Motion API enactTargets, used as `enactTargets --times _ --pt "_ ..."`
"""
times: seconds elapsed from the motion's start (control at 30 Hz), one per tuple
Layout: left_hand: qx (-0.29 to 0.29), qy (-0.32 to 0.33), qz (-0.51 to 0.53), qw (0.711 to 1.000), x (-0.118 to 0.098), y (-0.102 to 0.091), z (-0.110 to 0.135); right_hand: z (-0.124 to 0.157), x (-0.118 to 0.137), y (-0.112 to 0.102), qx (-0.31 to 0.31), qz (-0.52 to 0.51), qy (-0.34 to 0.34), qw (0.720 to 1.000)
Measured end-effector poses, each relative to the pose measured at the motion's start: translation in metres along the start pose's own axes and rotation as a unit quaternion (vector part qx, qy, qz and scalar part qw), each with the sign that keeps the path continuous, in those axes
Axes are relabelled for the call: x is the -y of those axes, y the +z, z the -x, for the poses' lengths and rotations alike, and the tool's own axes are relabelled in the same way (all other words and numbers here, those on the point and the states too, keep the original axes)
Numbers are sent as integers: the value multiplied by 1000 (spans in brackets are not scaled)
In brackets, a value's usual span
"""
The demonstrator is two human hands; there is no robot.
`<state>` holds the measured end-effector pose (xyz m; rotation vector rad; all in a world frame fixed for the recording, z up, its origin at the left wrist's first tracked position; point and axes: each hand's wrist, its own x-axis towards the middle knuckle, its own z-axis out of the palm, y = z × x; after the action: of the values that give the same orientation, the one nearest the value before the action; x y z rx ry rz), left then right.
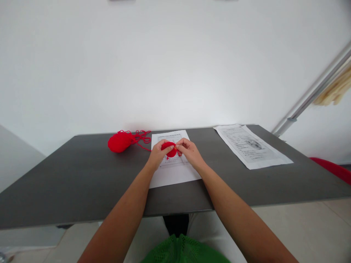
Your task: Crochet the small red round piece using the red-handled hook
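Note:
A small round red crochet piece [171, 150] is held up in front of me, over a printed sheet. My left hand [158, 153] is closed on its left side, thumb across the front. At its right edge sits a tiny orange loop that looks like a stitch marker [176, 147]. My right hand [189, 150] pinches at that loop, fingertips close to the left thumb. A thin reddish item [179, 153] shows just below the right fingers; its kind is unclear. Red yarn runs left from the piece to a ball of red yarn [120, 142].
The printed paper [175, 177] lies on the dark table [82, 182] beneath my hands. More printed sheets [252, 146] lie at the right. Behind the table is a white wall. A metal pole [315, 93] slants at the right, near a red curved object [331, 168].

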<state>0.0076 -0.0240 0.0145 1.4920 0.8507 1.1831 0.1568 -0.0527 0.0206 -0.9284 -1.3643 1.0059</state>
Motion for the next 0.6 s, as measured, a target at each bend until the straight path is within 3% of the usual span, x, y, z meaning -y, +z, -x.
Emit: enactTargets --times 0.6 --pt "5 -4 8 1000 -1 0 0 1 2 0 -6 2 -3 1000"
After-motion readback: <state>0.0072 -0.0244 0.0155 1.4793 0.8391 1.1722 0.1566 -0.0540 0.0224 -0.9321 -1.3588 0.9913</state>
